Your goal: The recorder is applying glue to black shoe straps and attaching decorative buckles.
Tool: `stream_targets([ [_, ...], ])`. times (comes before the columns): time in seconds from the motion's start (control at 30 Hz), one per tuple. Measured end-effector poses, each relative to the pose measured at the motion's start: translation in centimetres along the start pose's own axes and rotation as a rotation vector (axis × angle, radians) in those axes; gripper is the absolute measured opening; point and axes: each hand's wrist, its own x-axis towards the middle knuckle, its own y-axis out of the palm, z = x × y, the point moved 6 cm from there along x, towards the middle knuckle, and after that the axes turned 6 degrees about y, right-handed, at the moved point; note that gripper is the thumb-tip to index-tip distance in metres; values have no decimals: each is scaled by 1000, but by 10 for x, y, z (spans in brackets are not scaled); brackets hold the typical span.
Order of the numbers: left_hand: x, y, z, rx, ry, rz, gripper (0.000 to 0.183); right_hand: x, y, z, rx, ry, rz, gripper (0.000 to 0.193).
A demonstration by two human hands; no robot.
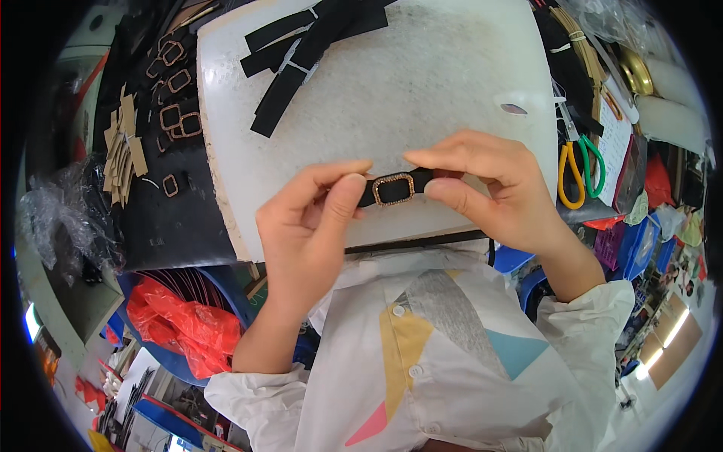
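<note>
Between my hands a short black fabric strap (423, 178) is stretched, with a gold-coloured, stone-studded rectangular buckle (394, 189) at its middle. My left hand (312, 215) pinches the strap's left end between thumb and fingers. On the other side my right hand (489, 181) grips the right end, thumb below and fingers above. Both hands are over the near part of a white board (422, 83). At the board's far side lie several black straps (301, 64) in a crossed pile, some with pale bands around them.
Buckles on black material (181, 120) and a stack of tan card strips (124, 151) lie left of the board. Scissors with yellow and green handles (581, 173) are at the right. Below left stands a blue bin holding a red plastic bag (184, 324).
</note>
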Motion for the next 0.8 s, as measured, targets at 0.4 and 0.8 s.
stream_targets([
  [0.4, -19, 1, 7, -397, -252, -108, 23, -2, 24, -10, 585, 375, 80, 29],
  [0.8, -15, -137, 6, 47, 23, -556, 16, -18, -6, 12, -163, -98, -297, 25],
])
